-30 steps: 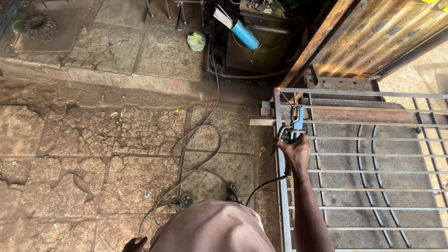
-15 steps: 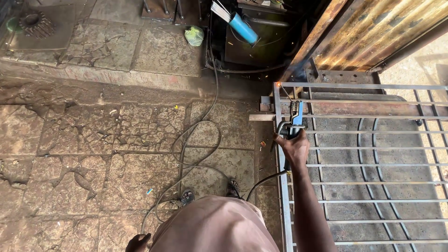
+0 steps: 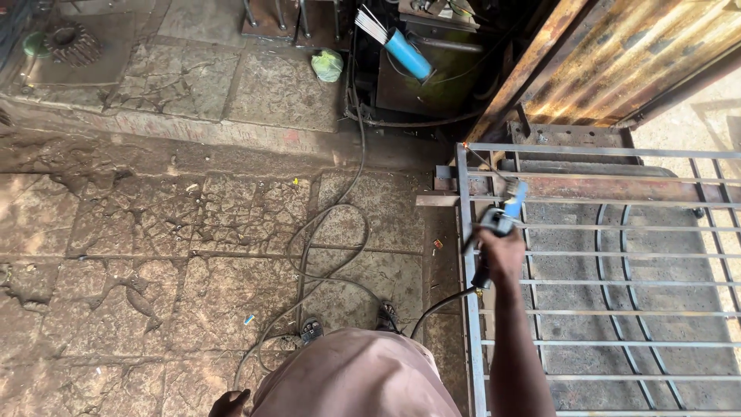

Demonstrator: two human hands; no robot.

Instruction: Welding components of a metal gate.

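Grey metal grille — matt, bare.

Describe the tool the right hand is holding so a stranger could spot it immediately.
Start at the grey metal gate frame lying flat on the right of the cracked stone floor. Near its top left corner, the right hand grips a welding electrode holder. It is the only blue-tipped tool on the frame, with a thin rod slanting up-left and a black cable trailing back.
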